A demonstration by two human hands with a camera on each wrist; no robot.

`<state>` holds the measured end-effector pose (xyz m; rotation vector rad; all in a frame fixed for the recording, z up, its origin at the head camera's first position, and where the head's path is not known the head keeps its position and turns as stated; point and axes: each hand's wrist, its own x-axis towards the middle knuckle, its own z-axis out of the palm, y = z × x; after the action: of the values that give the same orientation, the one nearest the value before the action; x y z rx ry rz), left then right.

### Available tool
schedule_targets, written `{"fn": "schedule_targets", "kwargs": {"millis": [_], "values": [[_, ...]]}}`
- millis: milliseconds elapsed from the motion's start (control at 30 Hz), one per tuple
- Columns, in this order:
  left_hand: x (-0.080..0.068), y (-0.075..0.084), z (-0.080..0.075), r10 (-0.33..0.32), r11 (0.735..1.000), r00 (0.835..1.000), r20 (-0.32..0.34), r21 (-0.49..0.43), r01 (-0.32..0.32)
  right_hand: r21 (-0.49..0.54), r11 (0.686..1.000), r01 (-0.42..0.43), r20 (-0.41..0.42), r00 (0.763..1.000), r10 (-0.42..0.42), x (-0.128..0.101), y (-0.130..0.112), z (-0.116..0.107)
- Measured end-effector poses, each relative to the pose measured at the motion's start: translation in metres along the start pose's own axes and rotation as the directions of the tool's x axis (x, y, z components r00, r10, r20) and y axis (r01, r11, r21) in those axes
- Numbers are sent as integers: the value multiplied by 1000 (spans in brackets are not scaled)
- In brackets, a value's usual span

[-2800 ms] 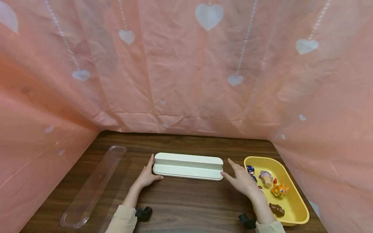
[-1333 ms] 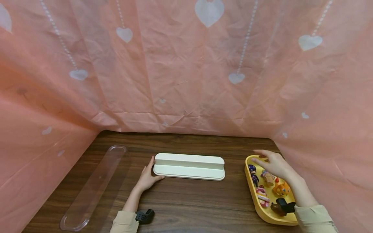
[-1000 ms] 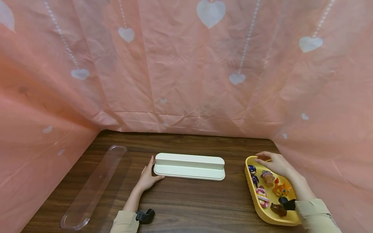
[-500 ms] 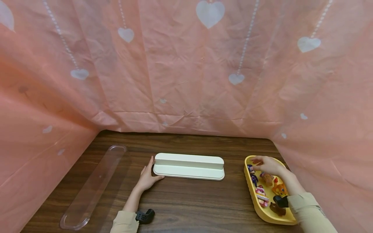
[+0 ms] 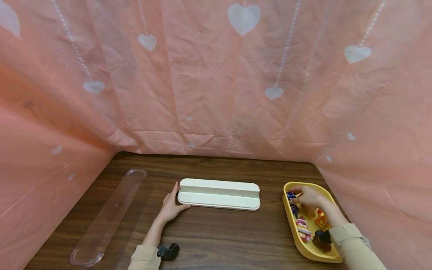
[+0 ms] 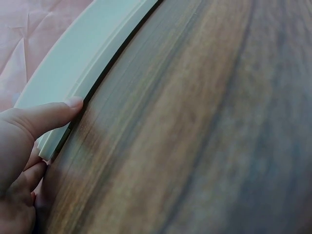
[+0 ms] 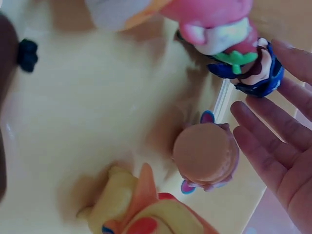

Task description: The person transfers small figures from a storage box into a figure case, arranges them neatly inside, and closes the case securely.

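Note:
My left hand (image 5: pixel 170 209) holds the left end of a white two-step display stand (image 5: pixel 219 192). In the left wrist view, its thumb (image 6: pixel 53 114) presses the stand's front edge and the other fingers bend round the end. Over the yellow tray (image 5: pixel 293 232) at the right, my right hand (image 5: pixel 307 197) reaches down with fingers spread. A small figurine with a dark blue head (image 7: pixel 265 80) sits between its thumb and fingertips; firm contact is unclear. Close by lie a pink figurine (image 5: pixel 303 227), an orange one (image 5: pixel 322 221) and one with a round tan base (image 7: pixel 202 151).
A long clear plastic cover (image 5: pixel 116 204) lies slantwise on the dark wooden table (image 5: pixel 219 240) at the left. A brown figurine (image 5: pixel 322 245) lies in the tray's near end, partly behind my wrist. Pink curtains (image 5: pixel 216 93) enclose the back and sides.
My right hand has left the stand's right end, crossed to the tray and sunk towards the blue-headed figurine. The left hand has stayed on the stand.

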<state>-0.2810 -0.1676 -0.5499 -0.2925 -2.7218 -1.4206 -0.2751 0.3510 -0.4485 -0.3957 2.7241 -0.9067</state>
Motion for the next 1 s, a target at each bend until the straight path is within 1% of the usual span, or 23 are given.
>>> {"fn": "schedule_targets", "kwargs": {"millis": [267,367,567,667,733,867,1000], "values": [[-1,1,0,-5,1000,1000,3,-4,5,-99,995,9,-19,1000,-11,3,4,6],[-1,1,0,-6,1000,1000,3,-4,6,-116,993,13,-26,1000,-16,4,5,6],[-1,0,-1,-4,1000,1000,0,3,4,-117,993,10,-27,1000,-13,7,3,6],[-1,0,-1,-1,1000,1000,0,4,1,-111,994,-12,-32,999,9,7,3,7],[-1,0,-1,2,1000,1000,0,7,-2,-121,993,-12,-32,999,8,7,3,7],[-1,1,-1,5,1000,1000,3,6,-5,-124,992,-35,-49,998,29,5,2,6],[-1,1,-1,-5,1000,1000,3,2,5,-119,992,-38,-68,997,30,3,1,5]]}}
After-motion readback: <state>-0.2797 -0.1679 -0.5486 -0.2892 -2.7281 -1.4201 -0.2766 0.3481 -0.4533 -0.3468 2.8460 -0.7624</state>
